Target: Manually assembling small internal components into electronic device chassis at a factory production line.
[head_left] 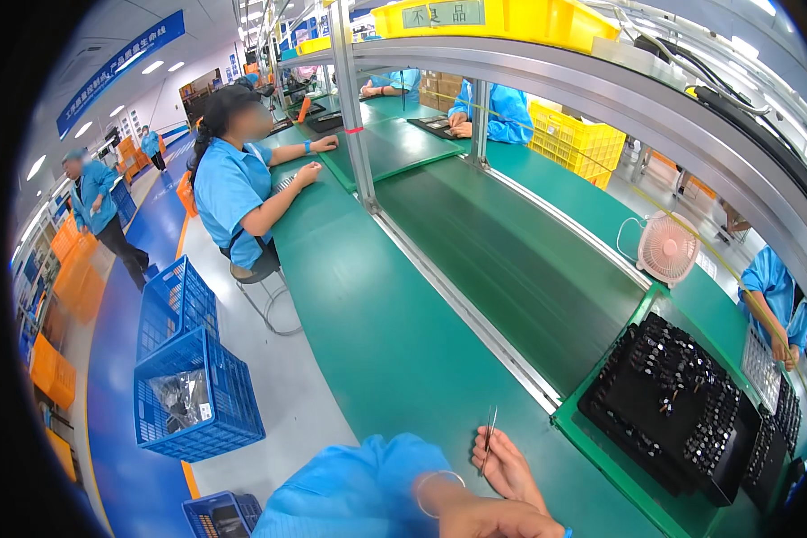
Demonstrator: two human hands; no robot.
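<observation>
In my right hand (511, 466) is a pair of thin metal tweezers (488, 441), tips pointing up, above the green table (377, 350) near its front edge. My left hand (493, 518) crosses in from the left, with a bangle (419, 491) at its wrist, and lies over my right wrist. The lower picture edge and the hand itself hide its fingers. To the right, a black tray (620, 421) crowded with small dark parts sits on a green-rimmed board (608, 480), apart from both hands.
A dark green conveyor belt (502, 242) runs beyond a metal rail. A metal post (350, 117) carries an overhead shelf with yellow bins (511, 27). A pink fan (668, 248) stands at right. Blue crates (197, 439) stand at left. A seated co-worker (233, 179) works farther up the table.
</observation>
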